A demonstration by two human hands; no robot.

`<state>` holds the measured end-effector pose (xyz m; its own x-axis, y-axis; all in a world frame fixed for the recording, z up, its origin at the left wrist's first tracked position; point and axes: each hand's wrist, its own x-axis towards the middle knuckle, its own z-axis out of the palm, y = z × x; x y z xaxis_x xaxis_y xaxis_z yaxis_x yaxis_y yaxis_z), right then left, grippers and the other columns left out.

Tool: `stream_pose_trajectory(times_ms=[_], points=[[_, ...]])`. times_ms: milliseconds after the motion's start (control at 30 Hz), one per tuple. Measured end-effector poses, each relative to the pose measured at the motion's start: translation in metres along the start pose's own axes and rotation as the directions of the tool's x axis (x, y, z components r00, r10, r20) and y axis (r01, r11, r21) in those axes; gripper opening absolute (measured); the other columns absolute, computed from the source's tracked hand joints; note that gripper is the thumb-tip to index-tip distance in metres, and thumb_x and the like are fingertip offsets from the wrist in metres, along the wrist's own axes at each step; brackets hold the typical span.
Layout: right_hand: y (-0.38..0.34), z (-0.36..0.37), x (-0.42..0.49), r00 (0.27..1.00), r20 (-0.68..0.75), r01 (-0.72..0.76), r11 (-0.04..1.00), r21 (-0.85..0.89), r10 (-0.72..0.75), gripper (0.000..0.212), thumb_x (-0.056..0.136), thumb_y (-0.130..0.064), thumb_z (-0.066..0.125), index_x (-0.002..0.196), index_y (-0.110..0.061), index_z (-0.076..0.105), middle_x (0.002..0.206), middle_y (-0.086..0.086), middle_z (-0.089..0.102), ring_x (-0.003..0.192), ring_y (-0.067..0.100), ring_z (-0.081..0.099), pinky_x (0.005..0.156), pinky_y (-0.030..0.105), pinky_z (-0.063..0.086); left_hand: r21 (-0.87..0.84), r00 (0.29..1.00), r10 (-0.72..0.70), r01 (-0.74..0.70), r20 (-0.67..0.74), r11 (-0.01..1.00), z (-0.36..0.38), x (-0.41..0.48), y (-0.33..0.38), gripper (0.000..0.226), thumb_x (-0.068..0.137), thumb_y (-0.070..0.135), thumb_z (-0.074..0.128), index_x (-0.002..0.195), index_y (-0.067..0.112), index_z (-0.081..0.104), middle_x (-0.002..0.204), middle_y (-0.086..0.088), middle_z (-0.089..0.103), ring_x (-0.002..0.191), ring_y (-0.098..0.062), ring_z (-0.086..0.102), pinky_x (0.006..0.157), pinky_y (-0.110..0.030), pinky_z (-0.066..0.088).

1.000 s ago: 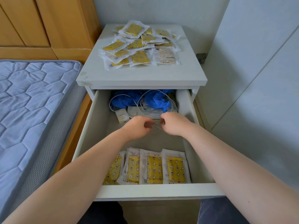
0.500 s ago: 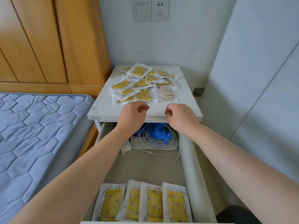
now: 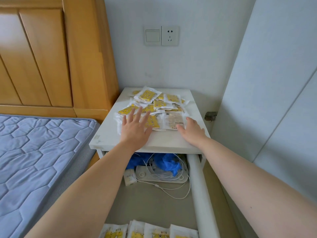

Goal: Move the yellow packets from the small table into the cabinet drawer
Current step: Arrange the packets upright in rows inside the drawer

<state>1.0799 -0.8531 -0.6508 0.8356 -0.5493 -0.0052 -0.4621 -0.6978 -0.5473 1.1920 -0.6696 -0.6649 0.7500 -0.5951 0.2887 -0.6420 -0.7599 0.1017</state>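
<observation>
Most yellow packets [image 3: 155,104] lie heaped on small table [image 3: 164,143], frame centre; four sit in open drawer [image 3: 199,189], bottom edge. On the heap, left hand [image 3: 135,128] lies flat, fingers spread; right hand [image 3: 191,130] lies flat at its edge — neither grasps anything.

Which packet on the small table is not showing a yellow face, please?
The front-right packet by the right hand: it shows a pale printed back, while the other packets show yellow.

L hand [image 3: 135,129] flat on yellow packets [image 3: 151,98]; R hand [image 3: 190,131] prob. touching pile edge; drawer [image 3: 199,186] open.
</observation>
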Motion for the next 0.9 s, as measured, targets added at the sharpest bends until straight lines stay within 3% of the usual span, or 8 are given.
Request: stream_pose_trajectory(times_ms=[167, 300, 367, 467, 533, 733, 833, 900], points=[[0.007, 0.009, 0.012, 0.984, -0.065, 0.161, 0.985, -0.060, -0.164, 0.066, 0.091, -0.038, 0.048, 0.148, -0.018, 0.023, 0.157, 0.002, 0.016, 0.145, 0.021, 0.012, 0.116, 0.053, 0.009, -0.015, 0.992, -0.089, 0.090, 0.086, 0.996, 0.009, 0.007, -0.004, 0.057, 0.097, 0.055, 0.022, 0.150, 0.036, 0.016, 0.161, 0.006, -0.001, 0.148, -0.020, -0.011, 0.119, -0.050, -0.002], [0.007, 0.014, 0.021, 0.967, 0.059, 0.256, 0.940, -0.228, -0.249, 0.072, 0.090, -0.041, 0.042, 0.152, -0.023, 0.011, 0.160, 0.000, 0.000, 0.147, 0.019, -0.002, 0.118, 0.049, 0.003, -0.051, 0.985, -0.094, 0.102, 0.144, 0.993, 0.011, 0.010, -0.006, 0.057, 0.096, 0.056, 0.023, 0.149, 0.036, 0.020, 0.161, 0.005, 0.006, 0.148, -0.019, -0.006, 0.118, -0.052, 0.001], [0.007, 0.017, 0.025, 0.960, 0.091, 0.281, 0.917, -0.284, -0.266, 0.070, 0.092, -0.045, 0.037, 0.152, -0.024, 0.009, 0.160, -0.001, 0.003, 0.147, 0.018, 0.002, 0.119, 0.049, 0.004, -0.058, 0.982, -0.094, 0.105, 0.161, 0.993, 0.010, 0.011, -0.006, 0.056, 0.096, 0.056, 0.024, 0.149, 0.035, 0.024, 0.160, 0.005, 0.010, 0.148, -0.018, -0.002, 0.119, -0.051, 0.003], [0.006, 0.017, 0.025, 0.952, -0.019, 0.293, 0.923, -0.248, -0.307, 0.064, 0.090, -0.044, 0.043, 0.147, -0.020, 0.028, 0.150, 0.001, 0.033, 0.136, 0.023, 0.030, 0.113, 0.044, 0.023, -0.101, 0.988, -0.066, 0.081, 0.139, 0.992, 0.009, 0.010, -0.006, 0.054, 0.097, 0.053, 0.028, 0.148, 0.037, 0.025, 0.160, 0.006, 0.013, 0.147, -0.017, 0.001, 0.119, -0.047, 0.003], [0.005, 0.016, 0.022, 0.935, -0.090, 0.309, 0.914, -0.264, -0.342, 0.058, 0.087, -0.038, 0.050, 0.140, -0.018, 0.040, 0.136, 0.001, 0.044, 0.124, 0.023, 0.038, 0.106, 0.037, 0.032, -0.126, 0.992, -0.004, 0.019, 0.123, 0.992, 0.009, 0.009, -0.006, 0.054, 0.096, 0.050, 0.031, 0.149, 0.040, 0.021, 0.160, 0.008, 0.010, 0.148, -0.015, -0.001, 0.119, -0.044, 0.000], [0.008, 0.016, 0.019, 0.925, -0.199, 0.305, 0.945, -0.114, -0.323, 0.041, 0.085, -0.006, 0.051, 0.126, -0.012, 0.056, 0.123, 0.002, 0.054, 0.115, 0.020, 0.047, 0.095, 0.030, 0.042, -0.079, 0.989, 0.100, -0.092, 0.108, 0.993, 0.009, 0.007, -0.008, 0.046, 0.097, 0.043, 0.035, 0.144, 0.041, 0.036, 0.159, 0.012, 0.013, 0.148, -0.015, -0.004, 0.119, -0.044, -0.005], [0.007, 0.013, 0.014, 0.861, -0.437, 0.290, 0.957, 0.003, -0.260, 0.023, 0.094, -0.008, 0.046, 0.114, -0.008, 0.058, 0.103, 0.006, 0.062, 0.091, 0.023, 0.056, 0.074, 0.030, 0.041, -0.120, 0.954, 0.300, -0.298, 0.003, 0.947, 0.007, 0.003, -0.009, 0.048, 0.094, 0.026, 0.029, 0.135, 0.037, 0.052, 0.157, 0.006, 0.023, 0.147, -0.019, 0.007, 0.120, -0.042, 0.002], [0.008, 0.011, 0.012, 0.807, -0.573, 0.276, 0.949, 0.151, -0.144, 0.019, 0.096, -0.010, 0.045, 0.111, -0.003, 0.055, 0.089, 0.005, 0.058, 0.077, 0.020, 0.050, 0.065, 0.029, 0.035, -0.092, 0.910, 0.413, -0.414, -0.032, 0.905, 0.005, -0.002, -0.010, 0.050, 0.092, 0.028, 0.027, 0.131, 0.034, 0.057, 0.155, 0.000, 0.029, 0.145, -0.023, 0.017, 0.119, -0.041, 0.006]])
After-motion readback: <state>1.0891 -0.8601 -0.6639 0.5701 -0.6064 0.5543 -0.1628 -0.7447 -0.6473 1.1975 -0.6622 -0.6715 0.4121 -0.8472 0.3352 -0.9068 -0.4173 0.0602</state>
